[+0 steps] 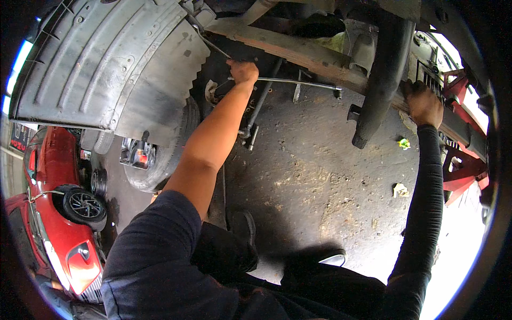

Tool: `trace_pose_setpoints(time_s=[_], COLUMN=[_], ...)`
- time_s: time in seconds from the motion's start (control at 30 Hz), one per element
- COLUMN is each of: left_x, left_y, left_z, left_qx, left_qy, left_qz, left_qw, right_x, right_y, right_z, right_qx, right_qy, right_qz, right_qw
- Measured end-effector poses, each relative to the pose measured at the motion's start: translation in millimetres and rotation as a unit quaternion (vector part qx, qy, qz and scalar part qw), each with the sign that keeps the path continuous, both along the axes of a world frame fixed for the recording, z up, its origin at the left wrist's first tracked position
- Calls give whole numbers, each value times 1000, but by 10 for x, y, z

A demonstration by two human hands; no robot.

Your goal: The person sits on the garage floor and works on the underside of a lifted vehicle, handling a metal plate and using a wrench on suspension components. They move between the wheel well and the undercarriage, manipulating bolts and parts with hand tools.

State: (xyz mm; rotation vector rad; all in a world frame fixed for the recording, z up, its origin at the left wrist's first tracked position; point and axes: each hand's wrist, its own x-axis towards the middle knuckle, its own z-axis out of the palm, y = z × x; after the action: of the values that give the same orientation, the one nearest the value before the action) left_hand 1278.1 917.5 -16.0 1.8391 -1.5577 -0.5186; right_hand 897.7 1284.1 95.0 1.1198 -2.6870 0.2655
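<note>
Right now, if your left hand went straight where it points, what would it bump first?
Probably the long, straight, rusty-brown metal beam just beyond the left hand, though depth is unclear.

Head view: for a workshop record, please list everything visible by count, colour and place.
Ribbed panel: one, grey, upper left
Large tyre: one, dark grey, below panel
Red car: at least one, red, far left
Spoked wheel: one, black and silver, far left
Thin rod: one, grey, top centre
Silver bar: one, silver, top centre
Dark rod: one, black, upper centre
Beam: one, rusty brown, top centre to right
Tube: one, black, upper right
Red supports: two visible, red, right edge
Floor: one, stained grey, centre
Scraps: two, green and pale, right floor
Shoe: one clear, dark, lower centre
Sleeves: two, dark, both arms
Left hand: one, bare, beside thin rod
Right hand: one, bare, on beam
</note>
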Motion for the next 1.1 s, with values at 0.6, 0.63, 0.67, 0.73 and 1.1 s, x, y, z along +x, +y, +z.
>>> trace_pose_setpoints(time_s=[0.6,0.63,0.67,0.73,1.1], left_x=[122,105,93,90,19], left_y=[87,69,48,25,95], left_z=[266,271,288,328,382], left_qx=[109,108,105,131,150], left_qy=[476,478,479,475,469], left_qz=[68,80,90,102,110], left_qw=[870,868,867,864,863], right_x=[0,4,5,9,-278], right_y=[-18,-18,-18,-13,-48], right_z=[25,26,26,20,-239], right_qx=[35,36,40,41,61], right_qy=[-7,-4,-1,-4,56], right_qz=[-17,-16,-15,-17,-22], right_qw=[999,999,999,999,996])
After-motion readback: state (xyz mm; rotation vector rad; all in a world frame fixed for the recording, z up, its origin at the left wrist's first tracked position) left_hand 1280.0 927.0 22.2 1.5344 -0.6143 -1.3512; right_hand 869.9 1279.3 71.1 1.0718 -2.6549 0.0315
